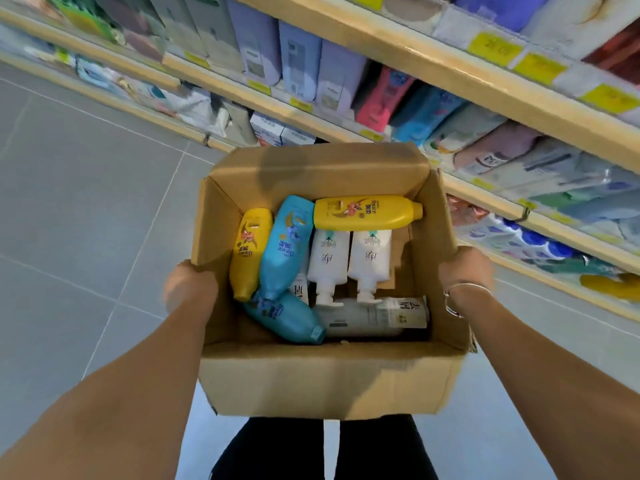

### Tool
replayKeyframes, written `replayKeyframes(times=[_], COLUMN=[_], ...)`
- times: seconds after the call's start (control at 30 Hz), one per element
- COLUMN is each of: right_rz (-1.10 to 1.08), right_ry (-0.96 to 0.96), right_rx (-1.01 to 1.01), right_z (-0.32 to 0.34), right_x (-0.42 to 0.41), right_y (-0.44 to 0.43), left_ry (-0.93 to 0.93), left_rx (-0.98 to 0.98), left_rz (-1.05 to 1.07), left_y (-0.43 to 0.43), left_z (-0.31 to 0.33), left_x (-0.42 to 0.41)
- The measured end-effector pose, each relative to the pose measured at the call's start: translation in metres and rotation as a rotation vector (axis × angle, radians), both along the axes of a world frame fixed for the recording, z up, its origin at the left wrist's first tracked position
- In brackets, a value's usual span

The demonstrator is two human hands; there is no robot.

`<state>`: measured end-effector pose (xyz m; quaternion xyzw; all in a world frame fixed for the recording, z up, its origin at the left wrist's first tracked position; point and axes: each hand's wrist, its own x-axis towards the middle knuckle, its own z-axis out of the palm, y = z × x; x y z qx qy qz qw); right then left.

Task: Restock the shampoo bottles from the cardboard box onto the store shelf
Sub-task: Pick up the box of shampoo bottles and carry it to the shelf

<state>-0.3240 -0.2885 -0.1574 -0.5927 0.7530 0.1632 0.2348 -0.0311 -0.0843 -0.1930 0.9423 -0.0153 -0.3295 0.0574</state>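
Shop aisle, stocked shelves (433,69), yellow price tags (493,46), tiled floor (86,202)

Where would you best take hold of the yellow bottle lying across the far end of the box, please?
Probably around the broad middle of the yellow bottle, coming straight down from above. It lies flat on top of the white pump bottles, uncovered, cap pointing right. Both hands now hold the cardboard box, so one must let go first.
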Motion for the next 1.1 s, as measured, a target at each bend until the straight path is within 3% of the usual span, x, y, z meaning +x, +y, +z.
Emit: replayKeyframes(times=[0.33,0.4,0.7,1.1], right_rz=[0.328,0.336,0.734,0.913], right_ry=[-0.037,-0.061,-0.074,-0.092], right_rx=[0.06,0.104,0.046,-0.065], right_z=[-0.094,-0.101,-0.216,-0.395], right_x=[0.076,0.082,0.149,0.225], right_y=[-0.026,-0.033,0.003,0.001], left_ry=[-0.181,-0.176,-0.178,-0.218], left_rx=[0.019,-0.02,0.046,-0.037], left_rz=[0.449,0.459,0.789,0.921], left_y=[0.058,0.059,0.148,0.153], left_z=[-0.081,-0.086,-0.186,-0.366], left_x=[-0.025,-0.028,-0.059,-0.037])
